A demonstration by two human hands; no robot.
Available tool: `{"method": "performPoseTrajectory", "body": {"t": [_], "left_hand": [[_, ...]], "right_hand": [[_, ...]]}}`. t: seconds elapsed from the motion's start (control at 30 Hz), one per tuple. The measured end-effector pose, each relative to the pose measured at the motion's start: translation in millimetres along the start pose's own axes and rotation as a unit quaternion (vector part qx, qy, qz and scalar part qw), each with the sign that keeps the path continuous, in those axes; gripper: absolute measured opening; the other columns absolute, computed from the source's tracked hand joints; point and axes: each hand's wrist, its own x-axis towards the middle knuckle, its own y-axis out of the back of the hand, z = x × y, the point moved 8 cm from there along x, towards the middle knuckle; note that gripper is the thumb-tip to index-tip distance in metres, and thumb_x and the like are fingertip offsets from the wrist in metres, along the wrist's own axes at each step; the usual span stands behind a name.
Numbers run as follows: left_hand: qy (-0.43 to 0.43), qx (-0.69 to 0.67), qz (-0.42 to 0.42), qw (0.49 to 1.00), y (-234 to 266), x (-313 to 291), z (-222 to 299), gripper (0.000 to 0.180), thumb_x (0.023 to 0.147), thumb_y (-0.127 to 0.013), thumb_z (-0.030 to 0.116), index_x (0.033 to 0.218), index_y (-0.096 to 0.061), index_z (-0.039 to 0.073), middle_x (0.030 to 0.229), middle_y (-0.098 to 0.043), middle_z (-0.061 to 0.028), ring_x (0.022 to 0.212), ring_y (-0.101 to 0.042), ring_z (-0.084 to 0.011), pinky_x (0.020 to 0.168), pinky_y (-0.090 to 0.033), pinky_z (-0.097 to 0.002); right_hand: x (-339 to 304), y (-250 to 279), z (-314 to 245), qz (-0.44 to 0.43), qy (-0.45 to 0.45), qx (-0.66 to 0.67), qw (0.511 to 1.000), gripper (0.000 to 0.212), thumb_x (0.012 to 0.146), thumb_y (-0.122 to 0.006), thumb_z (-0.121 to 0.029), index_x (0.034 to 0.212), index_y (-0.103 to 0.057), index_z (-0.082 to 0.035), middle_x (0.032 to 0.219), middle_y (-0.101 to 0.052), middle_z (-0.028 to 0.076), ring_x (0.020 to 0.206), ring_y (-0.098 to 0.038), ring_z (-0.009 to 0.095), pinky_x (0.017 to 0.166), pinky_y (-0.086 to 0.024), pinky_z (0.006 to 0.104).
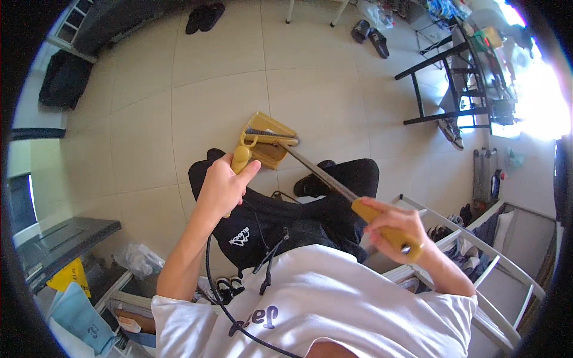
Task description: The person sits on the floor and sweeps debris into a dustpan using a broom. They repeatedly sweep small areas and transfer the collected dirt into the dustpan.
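A yellow dustpan [258,121] is held out in front of my knees. My left hand [224,186] is closed around its handle, thumb stretched along the top. A small broom [323,175] with a yellow grip and a long grey shaft slants down to the left from my right hand [399,224]. My right fingers wrap round that grip, near its end. The broom's head, with dark bristles, lies across the dustpan's opening. Something brownish shows inside the pan; I cannot make out what it is.
Pale floor tiles [221,95] spread ahead. Dark slippers [205,18] lie far off, with another pair of sandals [371,39] at the far right. A black-framed stool [447,89] stands right, a sneaker [450,132] beside it. A white rack [477,253] is close on my right, a dark shelf [71,244] on my left.
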Motion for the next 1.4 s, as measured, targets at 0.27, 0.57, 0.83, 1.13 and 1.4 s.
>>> {"method": "performPoseTrajectory", "body": {"t": [0.27,0.57,0.83,1.13,1.4], "left_hand": [[0.081,-0.258,-0.111,0.956,-12,-10,-23,0.024,0.086,-0.061,0.022,0.075,-0.048,0.006,0.051,-0.045,-0.0002,0.037,-0.040,-0.0081,0.036,-0.033,-0.0220],[0.053,-0.398,-0.020,0.915,-23,-25,-37,0.025,0.089,-0.059,0.023,0.074,-0.045,0.008,0.054,-0.043,0.0010,0.041,-0.040,-0.0076,0.038,-0.033,-0.0220],[-0.007,-0.383,-0.062,0.922,-65,-14,-16,0.028,0.089,-0.057,0.026,0.070,-0.048,0.008,0.052,-0.045,0.0013,0.039,-0.042,-0.0071,0.037,-0.034,-0.0236],[-0.021,-0.386,-0.052,0.921,-54,-13,-19,0.028,0.089,-0.057,0.025,0.071,-0.049,0.006,0.054,-0.046,0.0008,0.039,-0.044,-0.0083,0.038,-0.036,-0.0243],[-0.021,-0.376,-0.052,0.925,-57,-7,-21,0.027,0.089,-0.057,0.027,0.073,-0.048,0.007,0.054,-0.045,0.0017,0.039,-0.043,-0.0079,0.037,-0.034,-0.0241]], "right_hand": [[35,107,53,0.199,-0.097,0.252,0.942,0.017,0.083,-0.053,-0.007,0.099,-0.051,-0.003,0.112,-0.057,0.023,0.088,-0.065,0.029,0.072,-0.056,0.0339],[200,155,55,0.251,0.002,0.208,0.945,0.022,0.087,-0.056,-0.013,0.103,-0.050,0.001,0.101,-0.062,0.019,0.083,-0.066,0.026,0.071,-0.055,0.0292],[324,90,140,0.160,-0.001,-0.040,0.986,0.029,0.091,-0.057,-0.032,0.101,-0.058,-0.006,0.094,-0.059,0.002,0.087,-0.054,0.010,0.078,-0.042,0.0233],[171,-28,65,-0.090,0.116,-0.173,0.974,0.018,0.076,-0.064,-0.007,0.092,-0.058,-0.003,0.119,-0.057,0.022,0.098,-0.062,0.032,0.081,-0.049,0.0347],[22,-14,4,-0.147,0.002,-0.099,0.984,0.017,0.071,-0.069,-0.009,0.085,-0.060,-0.005,0.117,-0.056,0.027,0.100,-0.062,0.032,0.083,-0.049,0.0357]]}}
